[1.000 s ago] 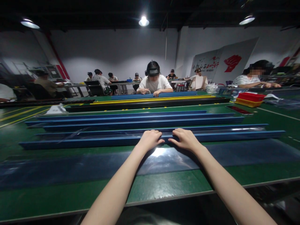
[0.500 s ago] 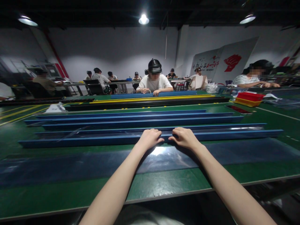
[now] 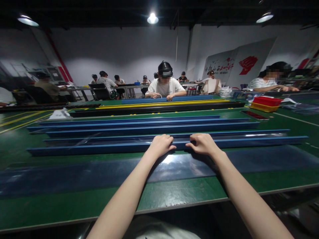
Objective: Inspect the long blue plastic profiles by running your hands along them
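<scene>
A long blue channel-shaped profile [image 3: 87,149] lies across the green table in front of me, with clear film showing inside its trough. My left hand [image 3: 161,144] is closed over its near wall, thumb on the side facing me and fingers curled inside. A short way to the right, my right hand [image 3: 202,144] grips the same wall in a similar way; its fingertips are partly hidden. Under my forearms, nearer to me, a flat sheet of clear plastic film [image 3: 99,172] lies along the table.
Behind the held piece lie more blue profiles [image 3: 154,126], then black and yellow strips [image 3: 161,105]. A phone [image 3: 254,115] and red and yellow bins [image 3: 265,103] sit at the right. A co-worker [image 3: 164,86] works opposite; another person [image 3: 269,79] is at the right.
The blue profile has slid a little to the right along the table. My right hand has shifted right with it, widening the gap between my hands; my left hand has barely moved.
</scene>
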A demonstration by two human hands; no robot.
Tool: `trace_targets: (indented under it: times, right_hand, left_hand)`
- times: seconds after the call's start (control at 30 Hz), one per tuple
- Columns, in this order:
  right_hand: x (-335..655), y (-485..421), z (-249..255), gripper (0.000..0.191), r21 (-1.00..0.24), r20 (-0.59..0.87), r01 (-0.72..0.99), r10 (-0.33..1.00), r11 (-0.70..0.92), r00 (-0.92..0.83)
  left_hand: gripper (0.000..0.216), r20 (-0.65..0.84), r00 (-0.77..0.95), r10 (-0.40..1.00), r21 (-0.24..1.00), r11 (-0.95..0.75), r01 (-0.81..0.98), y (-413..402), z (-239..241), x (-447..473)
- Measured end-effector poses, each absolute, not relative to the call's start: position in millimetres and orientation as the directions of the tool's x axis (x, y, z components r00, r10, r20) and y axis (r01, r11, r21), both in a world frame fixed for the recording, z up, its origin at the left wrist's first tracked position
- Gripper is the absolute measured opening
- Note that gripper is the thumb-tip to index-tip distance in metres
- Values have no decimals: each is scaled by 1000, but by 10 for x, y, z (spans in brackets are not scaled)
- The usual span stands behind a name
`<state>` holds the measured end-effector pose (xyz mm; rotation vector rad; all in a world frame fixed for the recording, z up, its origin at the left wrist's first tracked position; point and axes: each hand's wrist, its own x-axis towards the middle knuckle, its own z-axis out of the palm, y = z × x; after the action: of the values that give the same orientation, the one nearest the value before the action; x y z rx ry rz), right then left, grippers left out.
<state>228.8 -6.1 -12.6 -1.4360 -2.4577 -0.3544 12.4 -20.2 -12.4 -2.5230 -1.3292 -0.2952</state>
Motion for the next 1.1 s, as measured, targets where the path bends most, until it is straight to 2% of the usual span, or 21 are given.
trace_targets:
  times: [0.4, 0.77, 1.1]
  right_hand:
    - [2454, -65, -111, 33, 20, 354, 895, 834, 446, -424]
    - [2406, -60, -145, 34, 16, 308, 866, 821, 500, -480]
    - [2304, -83, -170, 33, 19, 328, 846, 796, 533, -509]
  left_hand:
    - [26, 296, 566, 770, -148, -548, 823, -196, -148, 108]
    - [23, 302, 564, 769, -119, -557, 822, -206, -149, 113]
    - [23, 297, 571, 766, -138, -557, 819, -211, -147, 122]
